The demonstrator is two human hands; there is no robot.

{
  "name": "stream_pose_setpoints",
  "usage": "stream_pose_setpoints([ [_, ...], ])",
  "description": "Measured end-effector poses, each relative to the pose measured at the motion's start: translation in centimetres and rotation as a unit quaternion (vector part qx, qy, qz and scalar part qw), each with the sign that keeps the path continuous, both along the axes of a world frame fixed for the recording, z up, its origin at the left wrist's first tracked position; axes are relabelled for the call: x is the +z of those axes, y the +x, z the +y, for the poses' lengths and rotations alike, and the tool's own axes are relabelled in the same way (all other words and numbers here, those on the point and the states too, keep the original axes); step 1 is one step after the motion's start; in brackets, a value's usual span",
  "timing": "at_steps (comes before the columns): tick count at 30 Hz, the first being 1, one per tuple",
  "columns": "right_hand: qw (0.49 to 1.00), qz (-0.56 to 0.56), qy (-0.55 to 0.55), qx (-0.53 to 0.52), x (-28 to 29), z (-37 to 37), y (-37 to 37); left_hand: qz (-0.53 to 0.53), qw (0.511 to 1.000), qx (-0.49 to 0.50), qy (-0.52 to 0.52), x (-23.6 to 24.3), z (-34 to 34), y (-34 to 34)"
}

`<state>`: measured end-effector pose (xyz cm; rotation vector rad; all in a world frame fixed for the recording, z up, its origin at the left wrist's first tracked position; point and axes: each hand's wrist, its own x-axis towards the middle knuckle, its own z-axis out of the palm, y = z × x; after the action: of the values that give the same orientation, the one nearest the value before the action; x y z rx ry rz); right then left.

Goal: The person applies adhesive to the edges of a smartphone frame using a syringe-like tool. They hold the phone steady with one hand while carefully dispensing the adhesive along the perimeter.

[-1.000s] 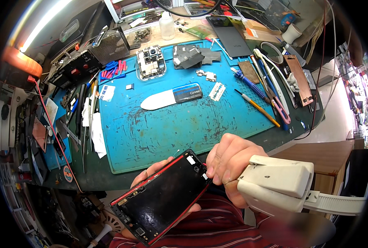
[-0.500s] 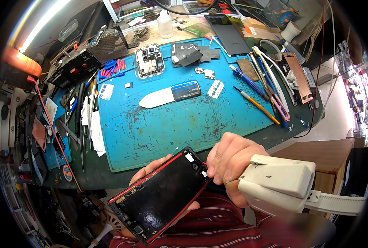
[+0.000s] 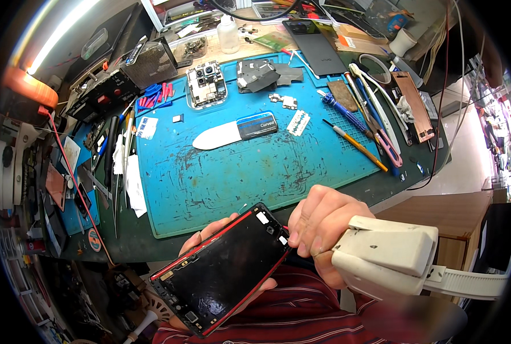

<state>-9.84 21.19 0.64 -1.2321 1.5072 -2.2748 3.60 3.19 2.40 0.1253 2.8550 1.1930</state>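
Observation:
My left hand (image 3: pixel 208 230) is closed around a phone screen assembly (image 3: pixel 226 266), fingers along the far edge and thumb at the near edge. It is tilted, with its black inner side up. Red strips (image 3: pixel 218 241) run along both long sides, and small white patches sit near the upper right end. At that end's right corner my right hand (image 3: pixel 327 226) is closed in a pinch against the edge. A bit of red shows beside the fingertips; what they grip is mostly hidden. A cream-coloured device (image 3: pixel 387 252) is strapped at my right wrist.
Across the blue mat (image 3: pixel 221 183) lie a flat pry blade (image 3: pixel 235 131), a perforated metal plate (image 3: pixel 298 122), and a phone board with cameras (image 3: pixel 207 80) in a clear tray. An orange-handled tool (image 3: pixel 355 146) and other hand tools line the right; a dark phone (image 3: pixel 315 49) is behind.
Almost nothing differs. My right hand has shifted very slightly to the right, and the screen assembly stays in my left hand at nearly the same tilt.

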Motion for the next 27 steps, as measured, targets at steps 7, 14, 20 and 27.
stream_pose_setpoints([
  [7,1.0,0.002,-0.01,0.001,0.0,0.1,0.1,0.021,0.981,0.034,0.188,-1.9,0.2,0.7],
  [14,1.0,-0.015,-0.006,0.016,0.2,0.5,0.1,0.002,0.988,0.025,0.15,-1.6,0.0,0.5],
  [20,1.0,-0.003,-0.001,0.011,0.1,0.7,0.1,0.001,0.991,-0.009,0.134,-1.5,-0.4,0.1],
  [27,1.0,-0.007,-0.008,0.01,0.1,0.6,0.2,0.031,0.939,0.112,0.324,-2.1,1.5,0.6],
])
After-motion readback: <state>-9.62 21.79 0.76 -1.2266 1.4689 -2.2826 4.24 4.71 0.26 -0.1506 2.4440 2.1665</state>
